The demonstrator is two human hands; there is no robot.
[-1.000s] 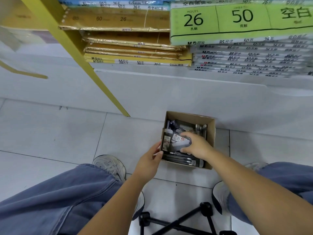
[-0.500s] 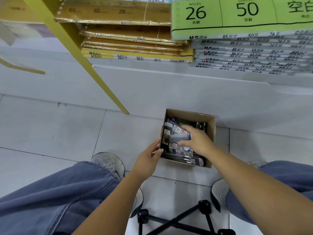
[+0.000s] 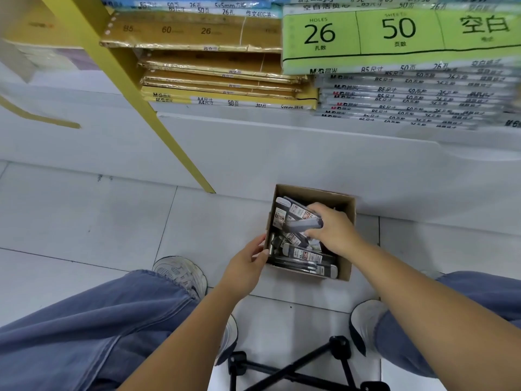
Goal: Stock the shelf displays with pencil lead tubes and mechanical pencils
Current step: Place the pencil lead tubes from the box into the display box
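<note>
A small brown cardboard box (image 3: 348, 221) stands on the tiled floor at the foot of the shelf. It holds several grey pencil lead tubes (image 3: 306, 253) with white and red labels, lying in a jumble. My right hand (image 3: 334, 230) reaches into the box and grips a bunch of grey tubes (image 3: 303, 224), thumb below and fingers above. My left hand (image 3: 248, 263) holds the box's left wall, fingers on the outside and thumb at the rim. Mechanical pencils cannot be told apart from the tubes here.
Above the box runs a white shelf base (image 3: 282, 153). On it lie stacks of brown paper packs (image 3: 220, 77) and green and grey loose-leaf packs (image 3: 394, 38). A yellow slanted strut (image 3: 146, 108) stands to the left. Black stool legs (image 3: 296, 371) sit between my shoes.
My right hand has moved deeper toward the back of the box and lifted a bunch of tubes slightly. My left hand stays on the box's left wall.
</note>
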